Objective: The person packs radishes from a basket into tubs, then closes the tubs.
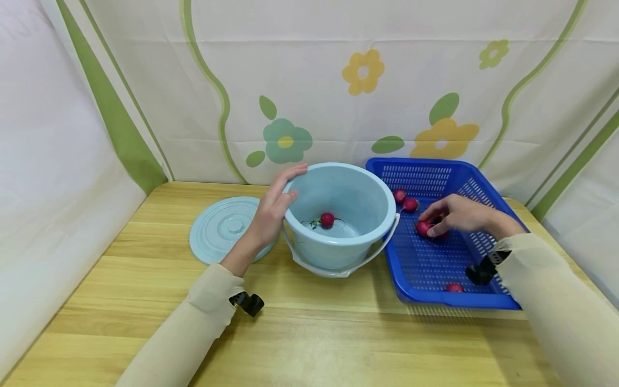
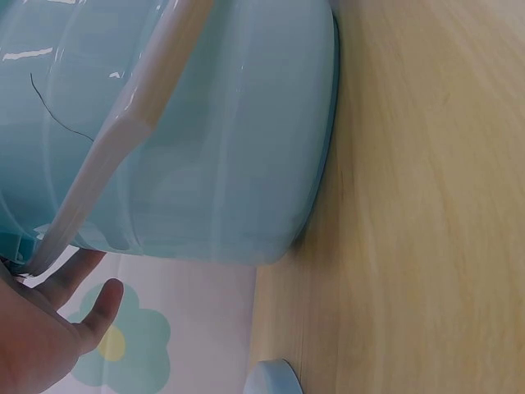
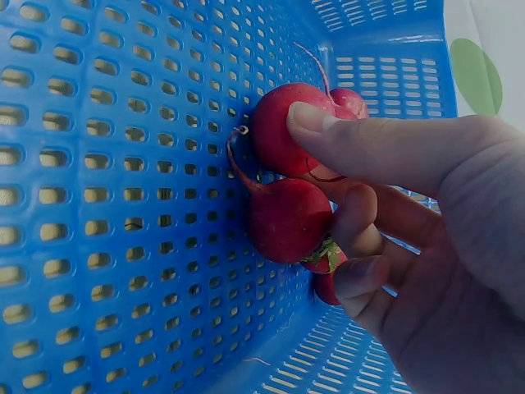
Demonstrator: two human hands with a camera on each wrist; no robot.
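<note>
A light blue bucket (image 1: 338, 239) stands mid-table with one red radish (image 1: 327, 219) in its bottom. My left hand (image 1: 289, 185) rests with straight fingers on the bucket's left rim; the left wrist view shows the hand (image 2: 61, 316) beside the bucket wall (image 2: 205, 164) and its white handle (image 2: 123, 139). My right hand (image 1: 433, 223) is inside the blue basket (image 1: 450, 300), where it grips radishes (image 1: 423, 228). In the right wrist view the thumb presses one radish (image 3: 279, 127) and curled fingers of the hand (image 3: 332, 176) hold another radish (image 3: 287, 217).
The bucket's round lid (image 1: 220, 228) lies flat left of the bucket. Two more radishes (image 1: 410, 204) sit at the basket's back and one radish (image 1: 453, 287) lies near its front rim. A flowered cloth backs the wooden table (image 1: 309, 333).
</note>
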